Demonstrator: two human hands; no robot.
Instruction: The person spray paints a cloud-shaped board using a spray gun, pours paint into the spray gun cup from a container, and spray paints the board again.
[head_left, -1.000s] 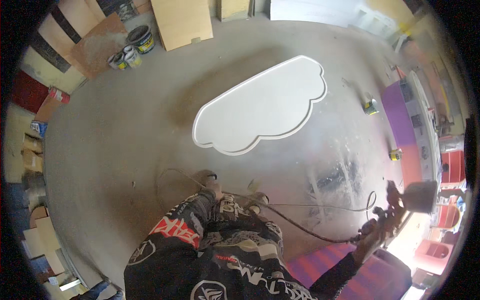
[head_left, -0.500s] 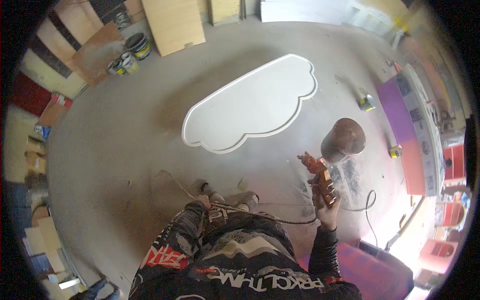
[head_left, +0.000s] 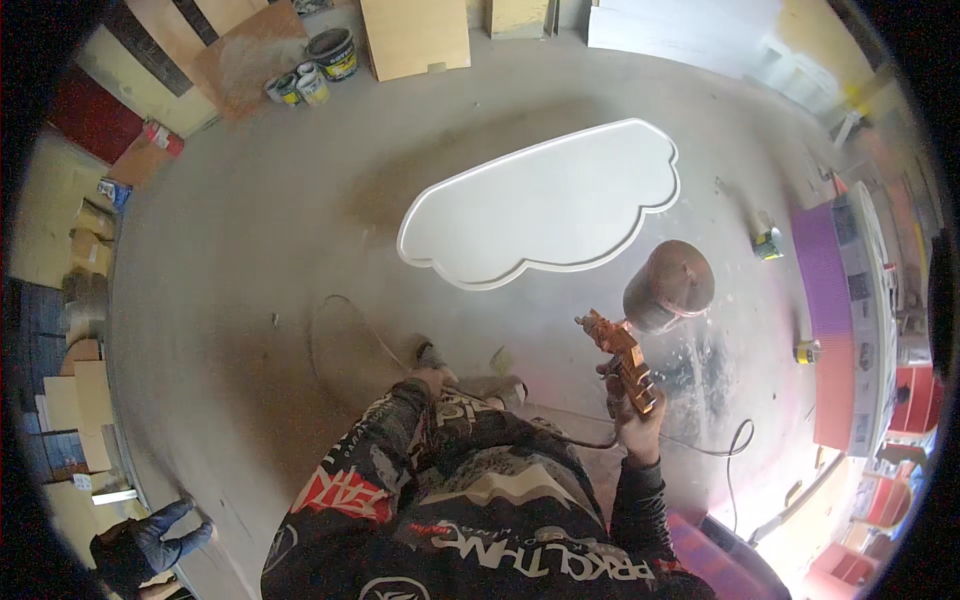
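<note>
My right hand (head_left: 630,415) grips the handle of an orange spray gun (head_left: 622,352) with a brown paint cup (head_left: 668,286) on top. The gun's nozzle points toward a white cloud-shaped board (head_left: 545,205) lying flat on the grey floor just ahead of it. A thin hose (head_left: 700,448) runs from the gun across the floor to the right. My left hand (head_left: 432,378) is low by my left side, near a thin hose loop (head_left: 345,335); its fingers are too small to read.
Paint buckets (head_left: 315,70) and plywood sheets (head_left: 415,35) stand along the far wall. A purple surface (head_left: 825,270) with small cans (head_left: 765,240) lies to the right. Cardboard boxes (head_left: 75,390) are stacked left. Another person (head_left: 145,545) crouches at the lower left.
My right hand has swung the spray gun from the far right in toward the middle, up to the near edge of the white board. My view has shifted closer to the board.
</note>
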